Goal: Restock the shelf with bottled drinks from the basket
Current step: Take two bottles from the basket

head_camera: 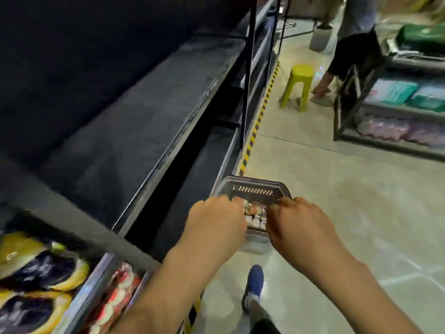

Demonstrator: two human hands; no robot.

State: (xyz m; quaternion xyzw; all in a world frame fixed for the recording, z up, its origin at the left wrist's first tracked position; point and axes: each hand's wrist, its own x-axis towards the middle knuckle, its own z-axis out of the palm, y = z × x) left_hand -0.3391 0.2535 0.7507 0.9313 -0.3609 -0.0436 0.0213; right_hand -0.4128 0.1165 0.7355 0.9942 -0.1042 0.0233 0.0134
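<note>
Black basket (252,189) on the floor — my left hand (216,220) and right hand (293,222) reach in, curled over 2 or more bottles (255,219), grip unclear; next, lift to the bare shelf (134,131).

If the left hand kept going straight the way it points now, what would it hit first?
Probably the bottled drinks in the basket: the left hand reaches forward and down over its near rim, fingers curled right beside them. Motion blur hides whether it touches one yet.
</note>
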